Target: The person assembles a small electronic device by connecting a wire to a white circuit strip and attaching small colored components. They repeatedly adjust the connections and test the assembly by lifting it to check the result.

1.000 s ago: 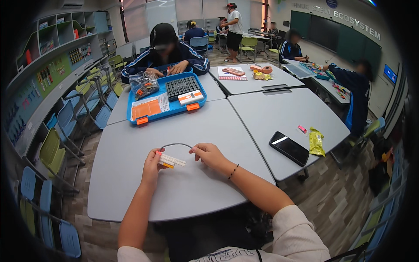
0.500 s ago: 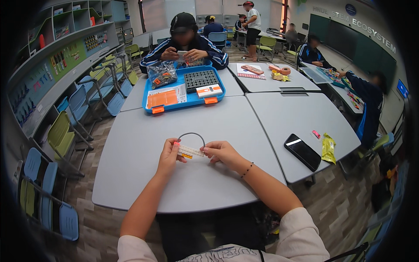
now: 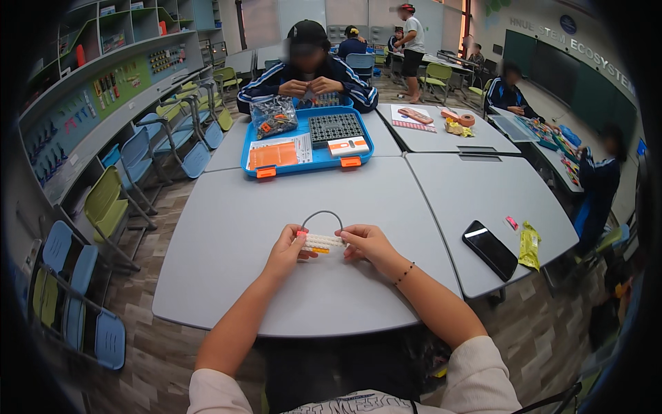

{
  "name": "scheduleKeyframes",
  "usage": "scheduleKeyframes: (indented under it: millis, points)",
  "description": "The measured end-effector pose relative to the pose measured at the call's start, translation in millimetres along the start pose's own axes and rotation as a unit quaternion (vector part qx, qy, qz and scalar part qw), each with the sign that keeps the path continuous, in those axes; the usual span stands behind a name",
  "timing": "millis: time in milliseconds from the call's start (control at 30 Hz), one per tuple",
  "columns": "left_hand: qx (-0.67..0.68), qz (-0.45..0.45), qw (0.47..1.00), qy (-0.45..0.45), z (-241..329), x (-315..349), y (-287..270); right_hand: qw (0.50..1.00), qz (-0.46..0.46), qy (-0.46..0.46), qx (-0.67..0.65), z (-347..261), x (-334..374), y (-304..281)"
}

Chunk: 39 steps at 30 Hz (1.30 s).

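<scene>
Arching above a white block, a grey tube is held over the table: left fingers gripping the block's pink end, right fingers pinching the tube's right end (perhaps the block too; it's small from here). Seating that end looks like the step, calling for a straight, steady push.

Pale grey tables stand pushed together, near tabletop smooth and matte. Blue tray sits across seam with table beyond. On right-hand table: black phone, small pink packet, crumpled yellow wrapper beside phone. Farther right table bears white sheet, orange-brown tape roll, gold wrapper.
</scene>
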<state>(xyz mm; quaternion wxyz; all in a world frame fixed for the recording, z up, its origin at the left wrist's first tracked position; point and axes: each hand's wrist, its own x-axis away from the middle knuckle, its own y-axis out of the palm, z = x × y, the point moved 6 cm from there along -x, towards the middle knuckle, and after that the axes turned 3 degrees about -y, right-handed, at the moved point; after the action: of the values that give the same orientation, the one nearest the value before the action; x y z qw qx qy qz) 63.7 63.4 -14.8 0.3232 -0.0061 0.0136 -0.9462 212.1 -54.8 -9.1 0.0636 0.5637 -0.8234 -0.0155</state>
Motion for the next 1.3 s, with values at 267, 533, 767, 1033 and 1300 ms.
scheduleKeyframes:
  millis: [267,533,767,1033,1300]
  points:
    - [-0.052,0.032,0.998,0.014,-1.1,0.3,-1.4,0.999,0.032,-0.03,0.012,3.5,-6.1,-14.2]
    - [-0.073,-0.058,0.995,-0.02,6.9,6.8,7.8,0.999,0.036,-0.035,-0.007,8.0,-11.4,-20.7]
    - [-0.047,-0.091,0.995,-0.008,8.7,7.1,7.2,0.999,0.019,-0.041,-0.01,6.0,-11.1,-17.6]
    - [-0.038,-0.117,0.991,-0.046,4.5,6.3,8.9,1.0,0.01,-0.02,-0.001,9.4,-11.9,-17.8]
    - [-0.04,-0.116,0.992,-0.025,2.4,7.3,7.7,1.0,0.012,-0.018,0.002,10.1,-12.0,-17.7]
